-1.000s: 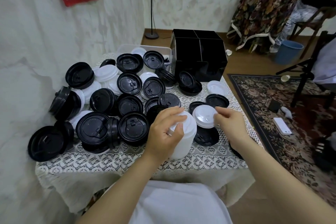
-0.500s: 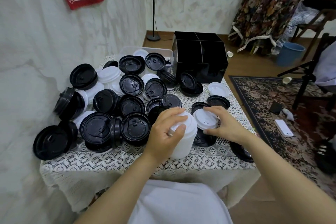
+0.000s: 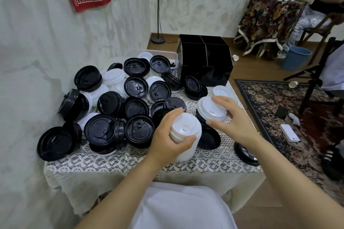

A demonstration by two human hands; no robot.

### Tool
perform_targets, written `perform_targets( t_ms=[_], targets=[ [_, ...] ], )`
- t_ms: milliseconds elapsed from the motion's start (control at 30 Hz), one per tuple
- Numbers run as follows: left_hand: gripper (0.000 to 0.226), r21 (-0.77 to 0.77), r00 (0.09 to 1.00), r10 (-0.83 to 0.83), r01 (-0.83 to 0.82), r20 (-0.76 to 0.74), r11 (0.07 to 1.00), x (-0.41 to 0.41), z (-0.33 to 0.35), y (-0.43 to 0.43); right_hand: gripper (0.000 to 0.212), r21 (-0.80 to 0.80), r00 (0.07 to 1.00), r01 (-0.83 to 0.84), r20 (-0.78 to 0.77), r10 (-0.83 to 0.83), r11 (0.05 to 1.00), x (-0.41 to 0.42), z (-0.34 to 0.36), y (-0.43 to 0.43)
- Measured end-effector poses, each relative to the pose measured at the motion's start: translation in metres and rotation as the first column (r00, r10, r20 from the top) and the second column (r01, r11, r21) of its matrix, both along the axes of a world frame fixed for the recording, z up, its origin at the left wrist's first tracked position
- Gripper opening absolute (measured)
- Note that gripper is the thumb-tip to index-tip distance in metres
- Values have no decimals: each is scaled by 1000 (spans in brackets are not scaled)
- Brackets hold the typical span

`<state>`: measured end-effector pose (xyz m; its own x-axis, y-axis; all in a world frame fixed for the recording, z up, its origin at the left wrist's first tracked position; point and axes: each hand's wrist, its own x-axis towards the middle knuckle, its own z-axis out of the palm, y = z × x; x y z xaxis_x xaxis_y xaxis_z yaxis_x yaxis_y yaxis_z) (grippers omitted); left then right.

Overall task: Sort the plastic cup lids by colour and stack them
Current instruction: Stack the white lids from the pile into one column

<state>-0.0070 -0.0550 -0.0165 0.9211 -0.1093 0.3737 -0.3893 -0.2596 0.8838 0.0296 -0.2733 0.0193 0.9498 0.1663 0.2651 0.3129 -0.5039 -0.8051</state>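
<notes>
Gripping a tall stack of white lids [image 3: 186,135] at the front of the lace-covered desk [image 3: 111,161], the left hand [image 3: 168,141] curls round its upper part. The right hand [image 3: 233,122] pinches a single white lid [image 3: 211,108] by its rim, tilted, just beside the stack's top. Black lids [image 3: 137,130] crowd the desk's left side.

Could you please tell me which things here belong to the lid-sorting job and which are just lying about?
Job: white lid stack gripped by the left hand; single white lid held by the right hand; black lids heaped on the table; loose white lids among them.
Lying about: blue bucket, paper cup and white device on the floor; black divided box, use unclear.
</notes>
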Motion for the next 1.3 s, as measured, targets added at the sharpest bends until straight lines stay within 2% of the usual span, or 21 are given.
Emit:
perform_targets(
  t_ms=[100, 233, 367, 567, 667, 867, 1033, 1133, 1233, 1300],
  targets=[
    [76, -39, 994, 21, -26, -103, 999, -3, -1, -1, 59, 64, 996, -64, 70, 59, 996, -11, 12, 12],
    [80, -88, 988, 2, -16, -156, 996, -5, 2, 1, 56, 15, 980, -173, 99, 171, 985, -22, 18, 32],
    [80, -112, 989, -16, 0, -147, 994, -6, 6, 1, 55, -18, 966, -253, 45, 253, 967, -28, 13, 47],
    [110, -87, 971, -8, -13, -240, 996, -8, 5, 7, 53, -35, 963, -269, 2, 269, 963, -31, 7, 54],
    [117, -91, 970, -18, -4, -242, 996, -10, 8, 7, 51, -32, 962, -274, -26, 274, 961, -32, 5, 55],
    [114, -70, 969, -31, 14, -247, 997, -11, 8, 9, 50, -7, 957, -286, -48, 285, 958, -32, 1, 56],
    [104, -69, 970, -68, 53, -235, 996, -10, 7, 10, 50, -54, 958, -287, -28, 285, 957, -33, -6, 55],
    [101, -104, 965, -112, 89, -238, 991, -11, 9, 10, 55, -20, 957, -289, -28, 289, 957, -34, -7, 55],
    [86, -166, 953, -228, 197, -197, 966, -11, 10, 15, 48, -25, 961, -276, -21, 276, 961, -34, -5, 56],
    [75, -238, 949, -256, 210, -182, 948, -10, 16, 16, 46, -25, 964, -264, -21, 264, 964, -33, -4, 57]
  ],
)
